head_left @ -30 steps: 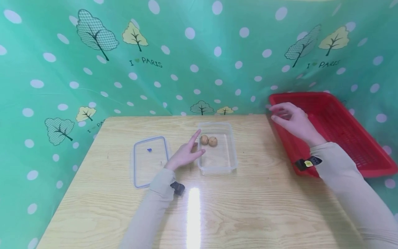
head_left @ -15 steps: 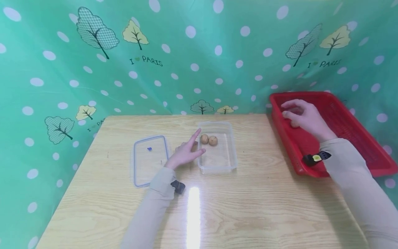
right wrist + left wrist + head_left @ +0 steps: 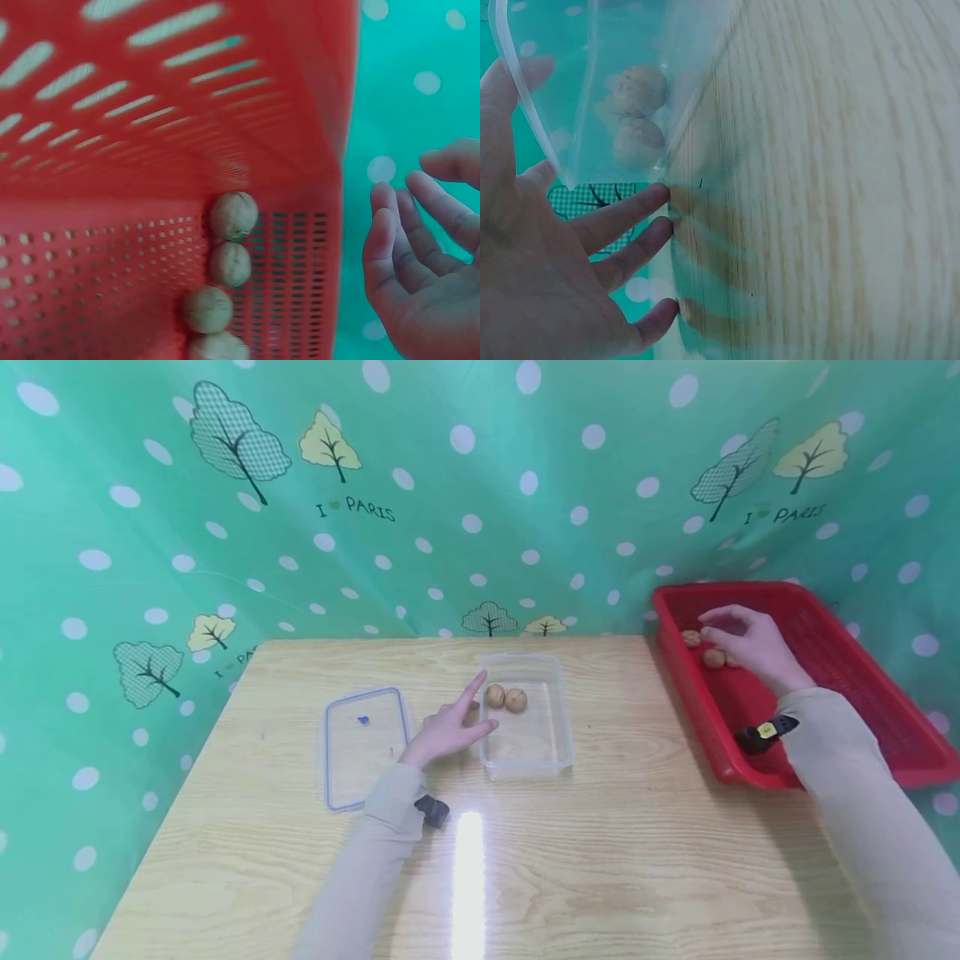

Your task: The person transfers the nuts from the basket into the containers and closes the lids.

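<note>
My left hand [image 3: 447, 729] rests beside the clear plastic container [image 3: 525, 767], fingers spread, with thumb and index finger at its left rim. Two walnuts [image 3: 515, 700] lie together inside; the left wrist view shows these walnuts [image 3: 639, 142] through the cloudy wall. Over the red basket [image 3: 693, 714] hovers my right hand [image 3: 753, 647], its fingers loosely bent and nothing between them. Several walnuts [image 3: 714, 657] lie in the basket under the fingertips, partly covered by the hand. In the right wrist view, walnuts [image 3: 234, 216] form a row along the basket's end wall.
A clear lid [image 3: 367, 777] with a blue edge lies left of the container, with a small blue piece [image 3: 363, 720] on it. A green dotted cloth [image 3: 420, 485] hangs behind the wooden table [image 3: 585, 860]. The basket stands at the table's right side.
My right hand has moved right from the basket's left rim to over its inside, and walnuts there have come into view. The left hand and the container have stayed in place.
</note>
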`<state>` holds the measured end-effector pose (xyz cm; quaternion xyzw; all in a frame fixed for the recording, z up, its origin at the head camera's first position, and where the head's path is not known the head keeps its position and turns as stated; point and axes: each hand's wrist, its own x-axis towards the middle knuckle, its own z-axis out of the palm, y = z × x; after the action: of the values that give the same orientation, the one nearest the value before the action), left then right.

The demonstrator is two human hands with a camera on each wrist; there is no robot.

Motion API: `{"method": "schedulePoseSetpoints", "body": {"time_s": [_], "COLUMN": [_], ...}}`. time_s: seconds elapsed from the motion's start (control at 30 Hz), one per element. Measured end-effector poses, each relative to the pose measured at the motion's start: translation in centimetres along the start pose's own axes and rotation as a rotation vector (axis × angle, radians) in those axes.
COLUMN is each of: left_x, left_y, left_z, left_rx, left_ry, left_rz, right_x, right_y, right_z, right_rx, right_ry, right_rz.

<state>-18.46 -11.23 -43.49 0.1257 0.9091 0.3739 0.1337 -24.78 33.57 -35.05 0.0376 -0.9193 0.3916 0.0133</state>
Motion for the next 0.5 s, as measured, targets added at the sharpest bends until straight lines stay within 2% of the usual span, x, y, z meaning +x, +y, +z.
{"method": "schedulePoseSetpoints", "body": {"time_s": [0.17, 0.5], "left_x": [0.0, 0.2], "left_y": [-0.1, -0.4], "left_z": [0.1, 0.3], "left_rx": [-0.013, -0.029], "left_ry": [0.004, 0.01], "left_rz": [-0.001, -0.002], "right_x": [0.5, 1.3], "right_y": [1.4, 3.3], "right_z": [0.2, 0.4], "right_rx": [0.059, 0.118], "right_ry": [0.027, 0.003], "right_rz": [0.029, 0.095]}}
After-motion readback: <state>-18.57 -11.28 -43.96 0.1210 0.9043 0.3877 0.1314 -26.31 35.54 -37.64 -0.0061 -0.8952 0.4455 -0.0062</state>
